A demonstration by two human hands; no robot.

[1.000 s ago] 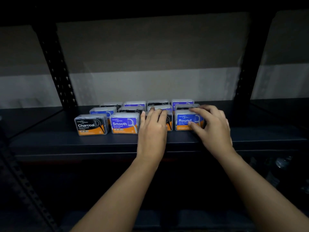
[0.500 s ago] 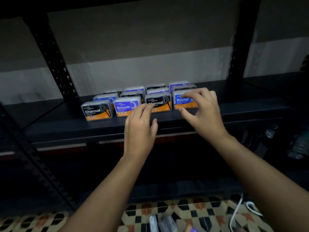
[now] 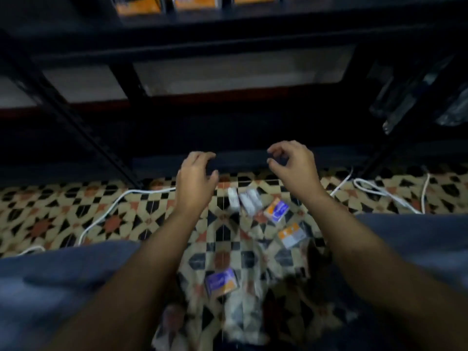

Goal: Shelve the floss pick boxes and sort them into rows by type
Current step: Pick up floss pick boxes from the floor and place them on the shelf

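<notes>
**Floss pick boxes: some shelved, several left on the floor**

Floss pick boxes wait in two places, and the hands hold none of them. The left hand (image 3: 195, 178) hangs in the air with its fingers loosely curled and nothing in them; the right hand (image 3: 291, 165) hovers just beside it, thumb and fingers bent toward each other around empty space. Both sit above the patterned floor (image 3: 50, 219), in front of the dark shelf unit (image 3: 228, 36).

Below and between the forearms, loose boxes lie scattered on the tiles: a blue-and-orange box (image 3: 276, 210) near the right wrist, a paler box (image 3: 291, 235) just beyond it, another blue-and-orange box (image 3: 222, 282) closer to the person, and two whitish boxes (image 3: 244, 201) lying on edge (their labels are too blurred to read, so the types cannot be told). Something blurred lies at the bottom of the view too.

At the top edge, the orange bottoms of shelved boxes (image 3: 192, 2) show on the shelf, so part of the work appears done. At least five boxes remain to be picked up and placed by type. White cables (image 3: 374, 188) trail across the floor on both sides.
</notes>
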